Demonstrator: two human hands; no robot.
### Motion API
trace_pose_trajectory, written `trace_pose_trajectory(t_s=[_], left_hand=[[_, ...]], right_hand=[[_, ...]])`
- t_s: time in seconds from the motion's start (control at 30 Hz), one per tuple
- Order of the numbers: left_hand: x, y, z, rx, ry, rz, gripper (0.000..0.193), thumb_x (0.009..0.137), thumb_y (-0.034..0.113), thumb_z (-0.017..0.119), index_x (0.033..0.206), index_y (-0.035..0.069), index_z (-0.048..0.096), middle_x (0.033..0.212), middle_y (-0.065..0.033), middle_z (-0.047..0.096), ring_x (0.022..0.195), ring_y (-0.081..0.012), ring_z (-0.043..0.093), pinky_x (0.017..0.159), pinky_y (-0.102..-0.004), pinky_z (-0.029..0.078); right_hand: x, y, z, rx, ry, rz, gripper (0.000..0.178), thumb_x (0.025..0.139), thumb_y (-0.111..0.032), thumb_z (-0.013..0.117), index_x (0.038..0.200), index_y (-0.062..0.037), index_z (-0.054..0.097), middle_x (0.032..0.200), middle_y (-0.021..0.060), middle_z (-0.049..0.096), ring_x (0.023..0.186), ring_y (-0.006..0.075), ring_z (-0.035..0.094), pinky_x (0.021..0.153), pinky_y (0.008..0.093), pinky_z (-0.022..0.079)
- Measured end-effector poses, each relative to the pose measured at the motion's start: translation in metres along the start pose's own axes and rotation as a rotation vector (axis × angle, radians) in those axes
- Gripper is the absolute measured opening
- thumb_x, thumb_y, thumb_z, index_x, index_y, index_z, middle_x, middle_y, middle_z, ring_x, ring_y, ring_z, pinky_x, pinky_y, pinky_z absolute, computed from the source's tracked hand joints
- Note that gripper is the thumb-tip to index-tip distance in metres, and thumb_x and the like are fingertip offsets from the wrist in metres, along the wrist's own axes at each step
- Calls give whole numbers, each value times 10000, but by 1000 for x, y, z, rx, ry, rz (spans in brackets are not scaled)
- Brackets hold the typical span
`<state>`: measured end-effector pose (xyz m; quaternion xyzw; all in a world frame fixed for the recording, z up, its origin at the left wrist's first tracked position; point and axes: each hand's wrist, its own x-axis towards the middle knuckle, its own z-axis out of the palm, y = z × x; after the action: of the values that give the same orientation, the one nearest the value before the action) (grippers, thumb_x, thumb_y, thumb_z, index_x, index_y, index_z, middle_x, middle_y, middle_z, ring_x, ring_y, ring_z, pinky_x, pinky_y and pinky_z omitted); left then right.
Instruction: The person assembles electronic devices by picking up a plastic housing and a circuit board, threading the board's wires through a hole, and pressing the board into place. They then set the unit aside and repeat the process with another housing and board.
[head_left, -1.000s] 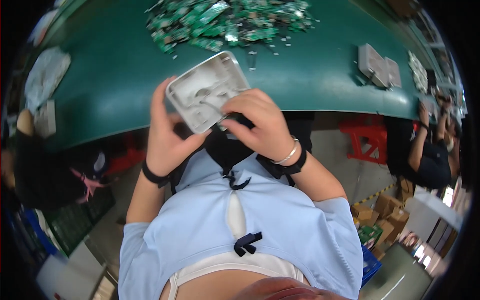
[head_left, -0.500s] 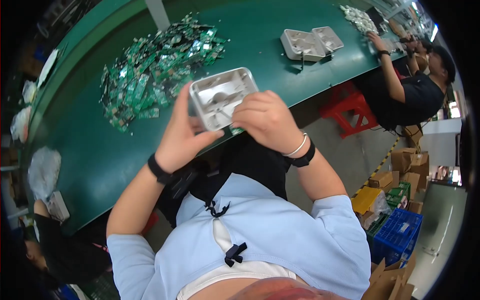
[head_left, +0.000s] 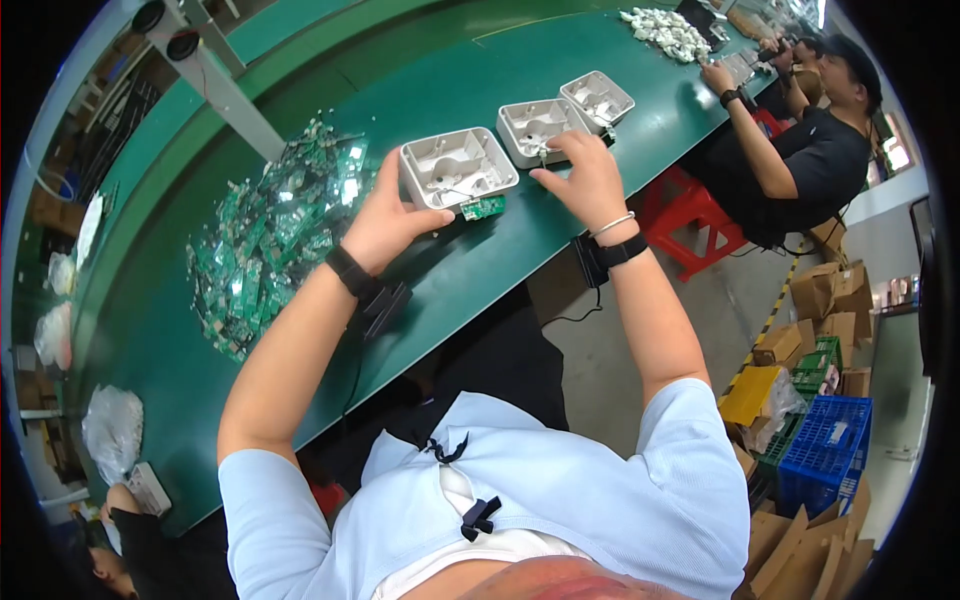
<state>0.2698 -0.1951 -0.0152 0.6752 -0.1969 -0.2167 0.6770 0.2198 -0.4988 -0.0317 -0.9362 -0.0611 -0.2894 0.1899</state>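
The counter [head_left: 470, 270] has a smooth, dark green top with a soft sheen, like a rubber or plastic mat. The three housings along its near edge are pale grey moulded plastic, matt and smooth: the nearest housing [head_left: 457, 168], the middle housing [head_left: 540, 130] and the far housing [head_left: 597, 100]. The small circuit board [head_left: 484, 208] at the nearest housing's edge is glossy green laminate, as is the heap of boards [head_left: 275, 235] toward the left end, which glints with metal contacts. The left hand [head_left: 385, 222] wears a matt black wristband [head_left: 350, 270]; the right hand [head_left: 588, 180] wears a shiny metal bangle [head_left: 612, 224].
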Motion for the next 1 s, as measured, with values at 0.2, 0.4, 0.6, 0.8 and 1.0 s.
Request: trace_pose_trajectory(t_s=[0.2, 0.4, 0.6, 0.8, 1.0], left_hand=[[20, 1, -3, 25, -28, -85, 1072, 831, -88, 781, 1669, 31, 123, 1567, -155, 442, 1082, -214, 706, 897, -330, 597], [36, -14, -7, 41, -53, -115, 1106, 830, -75, 793, 1676, 41, 92, 1511, -182, 515, 1122, -241, 704, 890, -340, 603], [40, -9, -1, 317, -32, -36, 1039, 826, 2, 841, 1650, 35, 208, 1518, -221, 490, 1166, -281, 686, 903, -354, 609], [49, -13, 12, 882, 85, -33, 1001, 781, 99, 906, 1583, -10, 317, 1439, -240, 495, 1121, -330, 689, 906, -355, 616], [76, -10, 61, 516, 40, -102, 919, 794, 78, 856, 1532, -73, 328, 1414, -238, 488, 1190, -316, 664, 898, -342, 602]], right_hand=[[0, 12, 4, -98, -51, -164, 231, 818, -123, 805, 1029, -60, 735, 1063, 58, 717, 1032, 289, 660, 822, 426, 521], [2, 6, -3, 4, 9, -214, 175, 825, -95, 782, 992, -60, 740, 1036, 55, 739, 1004, 287, 671, 830, 427, 528], [5, 22, 11, 163, -1, -12, 107, 849, -76, 755, 953, -53, 743, 1015, 66, 737, 990, 298, 668, 854, 424, 544], [15, 43, 9, 22, -104, -93, 82, 875, -53, 722, 954, -47, 742, 985, 83, 724, 990, 316, 662, 874, 429, 549], [23, 79, -20, -124, -84, -82, 117, 876, -69, 723, 991, -49, 738, 1014, 93, 718, 997, 331, 660, 876, 420, 548]])
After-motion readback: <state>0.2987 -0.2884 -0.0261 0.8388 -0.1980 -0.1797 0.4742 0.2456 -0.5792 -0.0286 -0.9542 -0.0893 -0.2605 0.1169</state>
